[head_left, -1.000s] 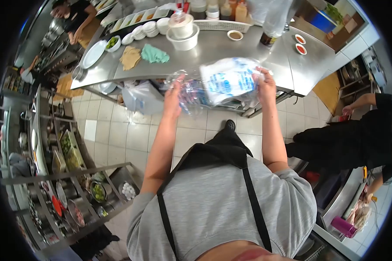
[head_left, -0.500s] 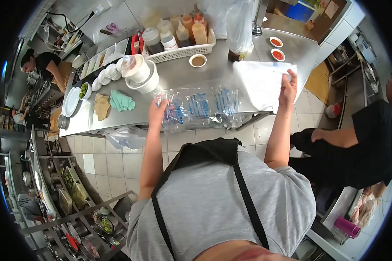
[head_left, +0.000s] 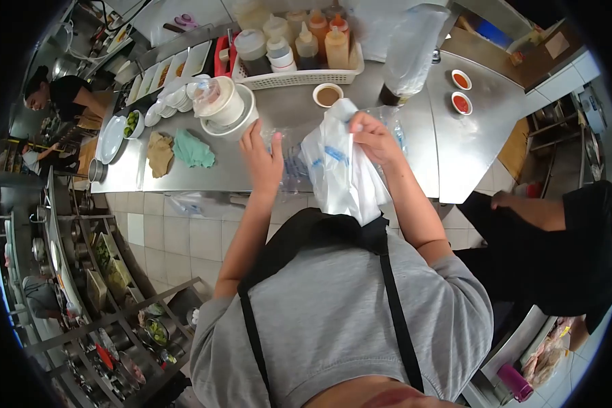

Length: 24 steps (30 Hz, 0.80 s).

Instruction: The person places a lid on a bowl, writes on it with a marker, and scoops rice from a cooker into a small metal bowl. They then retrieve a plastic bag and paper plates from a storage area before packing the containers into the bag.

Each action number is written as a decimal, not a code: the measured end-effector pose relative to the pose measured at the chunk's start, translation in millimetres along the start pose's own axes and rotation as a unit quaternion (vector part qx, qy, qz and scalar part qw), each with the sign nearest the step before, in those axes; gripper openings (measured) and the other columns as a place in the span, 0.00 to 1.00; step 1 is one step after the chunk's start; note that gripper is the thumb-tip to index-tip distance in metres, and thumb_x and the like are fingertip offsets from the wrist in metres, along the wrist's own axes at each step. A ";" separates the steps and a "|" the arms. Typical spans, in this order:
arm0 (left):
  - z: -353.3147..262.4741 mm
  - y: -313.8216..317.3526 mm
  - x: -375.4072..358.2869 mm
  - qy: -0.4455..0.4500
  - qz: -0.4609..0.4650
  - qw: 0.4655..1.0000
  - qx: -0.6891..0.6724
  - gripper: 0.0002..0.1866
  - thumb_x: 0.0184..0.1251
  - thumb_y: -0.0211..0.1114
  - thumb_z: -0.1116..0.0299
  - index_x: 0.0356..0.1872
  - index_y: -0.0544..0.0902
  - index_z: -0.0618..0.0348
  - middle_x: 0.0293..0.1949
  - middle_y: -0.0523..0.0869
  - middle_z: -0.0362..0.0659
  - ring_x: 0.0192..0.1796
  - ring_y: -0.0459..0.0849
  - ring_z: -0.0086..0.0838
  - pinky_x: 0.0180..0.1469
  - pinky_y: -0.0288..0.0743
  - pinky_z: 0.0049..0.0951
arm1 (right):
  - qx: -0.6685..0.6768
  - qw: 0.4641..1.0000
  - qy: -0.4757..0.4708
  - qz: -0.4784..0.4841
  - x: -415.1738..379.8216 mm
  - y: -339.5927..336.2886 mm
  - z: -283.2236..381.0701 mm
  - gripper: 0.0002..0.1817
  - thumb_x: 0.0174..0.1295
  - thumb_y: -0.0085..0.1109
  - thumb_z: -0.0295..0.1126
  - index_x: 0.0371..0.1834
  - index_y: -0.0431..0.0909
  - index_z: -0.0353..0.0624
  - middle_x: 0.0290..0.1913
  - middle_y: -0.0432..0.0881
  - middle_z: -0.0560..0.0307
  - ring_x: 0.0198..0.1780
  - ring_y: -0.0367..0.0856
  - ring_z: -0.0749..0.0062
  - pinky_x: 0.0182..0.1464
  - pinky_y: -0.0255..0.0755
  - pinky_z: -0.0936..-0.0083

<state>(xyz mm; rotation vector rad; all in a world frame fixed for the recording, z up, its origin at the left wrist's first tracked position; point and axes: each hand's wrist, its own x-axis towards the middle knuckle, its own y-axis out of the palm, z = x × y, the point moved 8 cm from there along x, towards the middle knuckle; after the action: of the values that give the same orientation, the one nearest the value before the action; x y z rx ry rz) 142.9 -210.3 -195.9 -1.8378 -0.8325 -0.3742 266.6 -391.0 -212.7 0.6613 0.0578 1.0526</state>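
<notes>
My right hand point(head_left: 377, 139) pinches the top of a white plastic bag point(head_left: 334, 183), which hangs at the counter's front edge and shows a patch of blue print. My left hand point(head_left: 262, 162) is raised with its fingers apart and holds nothing. It is just in front of a white tub point(head_left: 231, 129) that has a smaller lidded tub point(head_left: 217, 98) inside it. Behind both hands, clear plastic packaging with blue print point(head_left: 292, 162) lies on the counter, partly hidden by the white bag.
On the steel counter point(head_left: 241, 173) stand a basket point(head_left: 299, 79) of squeeze bottles, a sauce cup point(head_left: 328, 95), a bag-covered container point(head_left: 411, 61) and two red sauce dishes point(head_left: 461, 102). Cloths point(head_left: 194, 148) lie left. A person in black point(head_left: 544, 251) stands close on my right; another works far left.
My right hand has brought the white bag leftward off the counter and closer to my body. My left hand has let go of the clear packaging, which now lies on the counter.
</notes>
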 end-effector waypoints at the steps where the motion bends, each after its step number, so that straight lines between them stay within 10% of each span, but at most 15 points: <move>1: -1.6 1.3 -3.4 -0.002 0.003 1.000 0.003 0.35 0.61 0.63 0.59 0.63 0.59 0.69 0.59 0.67 0.56 0.60 0.68 0.42 0.61 0.61 0.37 | 0.004 1.000 0.002 0.000 8.3 2.2 -11.2 0.08 0.54 0.55 0.21 0.36 0.72 0.42 0.38 0.76 0.62 0.42 0.76 0.76 0.46 0.68 0.80; 3: 18.9 34.9 -24.4 -0.283 0.059 0.835 -0.469 0.34 0.63 0.61 0.55 0.61 0.62 0.69 0.61 0.65 0.54 0.62 0.66 0.40 0.62 0.60 0.37 | 0.087 0.994 0.035 0.050 23.2 15.0 -30.5 0.11 0.55 0.54 0.20 0.42 0.71 0.41 0.42 0.76 0.59 0.47 0.75 0.75 0.50 0.68 0.77; 9: 6.5 60.3 -54.4 -0.438 0.314 0.531 -0.654 0.22 0.61 0.62 0.63 0.50 0.73 0.70 0.47 0.79 0.51 0.48 0.80 0.36 0.51 0.73 0.34 | 0.000 0.999 0.045 0.025 48.3 39.6 -31.2 0.29 0.57 0.56 0.21 0.63 0.59 0.42 0.48 0.75 0.56 0.47 0.76 0.73 0.53 0.67 0.76; 14: 36.4 60.5 -64.1 -0.482 0.284 0.589 -0.583 0.17 0.56 0.61 0.69 0.45 0.76 0.71 0.40 0.82 0.48 0.39 0.83 0.32 0.41 0.76 0.31 | -0.384 0.917 -0.029 -0.104 31.8 -11.2 -26.7 0.25 0.58 0.58 0.26 0.60 0.65 0.42 0.46 0.76 0.54 0.45 0.77 0.71 0.48 0.70 0.75; 16: 51.4 74.4 -65.0 -0.341 0.341 0.736 -0.475 0.15 0.58 0.60 0.67 0.42 0.78 0.70 0.39 0.82 0.47 0.37 0.82 0.29 0.38 0.75 0.32 | -0.625 0.737 0.009 -0.257 5.5 -54.5 -21.6 0.20 0.56 0.60 0.28 0.53 0.71 0.40 0.43 0.77 0.51 0.43 0.77 0.65 0.43 0.73 0.72; 20: 42.2 61.2 -32.0 -0.142 0.336 0.919 -0.148 0.14 0.57 0.55 0.66 0.37 0.77 0.70 0.39 0.81 0.56 0.41 0.80 0.48 0.43 0.72 0.41 | -0.627 0.727 0.086 -0.266 -3.5 -72.6 -22.2 0.20 0.51 0.63 0.30 0.47 0.73 0.38 0.38 0.77 0.47 0.34 0.77 0.56 0.39 0.73 0.69; 24: 56.1 50.8 -16.8 -0.111 0.313 0.938 -0.099 0.13 0.55 0.54 0.67 0.33 0.75 0.71 0.40 0.78 0.59 0.46 0.75 0.54 0.47 0.70 0.44 | -0.703 0.644 0.045 -0.298 29.1 -58.7 -10.5 0.34 0.44 0.69 0.39 0.55 0.68 0.39 0.44 0.74 0.46 0.43 0.74 0.53 0.45 0.69 0.63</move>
<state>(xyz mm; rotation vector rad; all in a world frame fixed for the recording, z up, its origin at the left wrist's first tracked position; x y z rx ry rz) 159.4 -177.2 -264.1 -2.2435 -0.3208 0.1663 323.9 -381.1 -244.7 -0.8370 -0.4160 0.2251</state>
